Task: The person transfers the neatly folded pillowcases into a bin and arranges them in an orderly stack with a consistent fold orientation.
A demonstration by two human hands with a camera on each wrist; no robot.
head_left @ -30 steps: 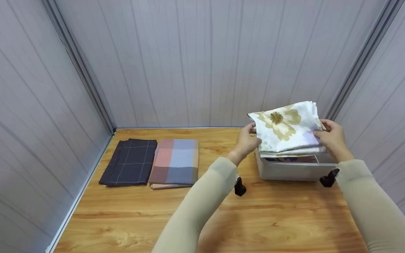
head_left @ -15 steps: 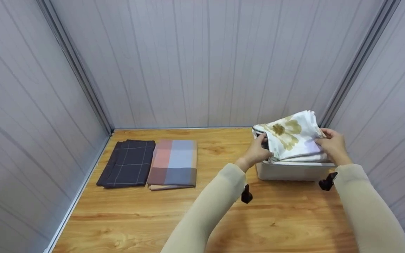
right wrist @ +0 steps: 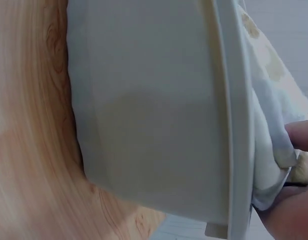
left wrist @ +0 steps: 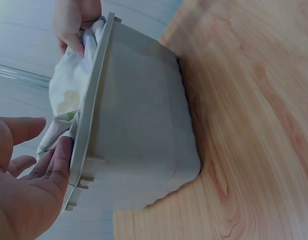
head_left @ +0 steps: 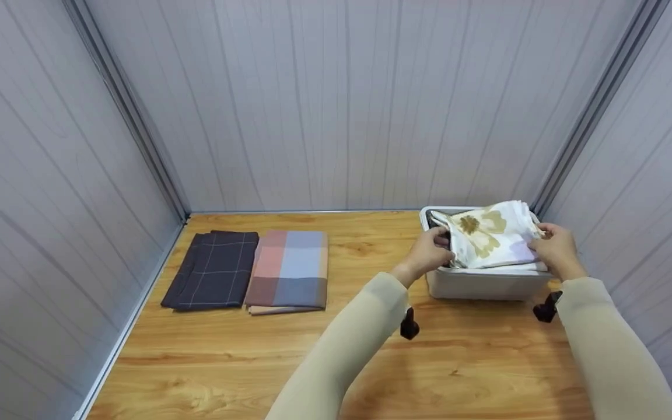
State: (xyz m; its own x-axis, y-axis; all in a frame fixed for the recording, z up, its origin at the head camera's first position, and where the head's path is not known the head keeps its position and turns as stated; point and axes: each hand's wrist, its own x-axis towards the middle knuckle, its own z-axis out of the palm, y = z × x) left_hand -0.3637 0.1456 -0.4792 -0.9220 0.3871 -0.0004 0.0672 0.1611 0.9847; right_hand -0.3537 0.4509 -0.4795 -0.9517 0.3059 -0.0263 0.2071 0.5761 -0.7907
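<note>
A folded white cloth [head_left: 502, 242] with a tan flower print lies in the mouth of a white plastic storage bin [head_left: 487, 287], its back right part standing above the rim. My left hand [head_left: 426, 256] is at the cloth's left end. In the left wrist view the fingers [left wrist: 61, 160] press against the cloth by the rim, while the thumb stands apart. My right hand [head_left: 559, 252] pinches the right end between thumb and fingers, as the right wrist view also shows at the folded layers [right wrist: 274, 150]. Dark fabric [head_left: 434, 220] shows beneath the cloth at the bin's left side.
To the left on the wooden table [head_left: 242, 361] lie a folded dark checked cloth [head_left: 213, 271] and a folded pink, blue and grey plaid cloth [head_left: 289, 268], side by side. Panel walls [head_left: 312, 105] enclose the back and both sides.
Both hands have lowered the floral cloth from above the bin into its mouth. My left hand has shifted slightly right and its thumb now stands off the cloth. The two cloths at left stay put.
</note>
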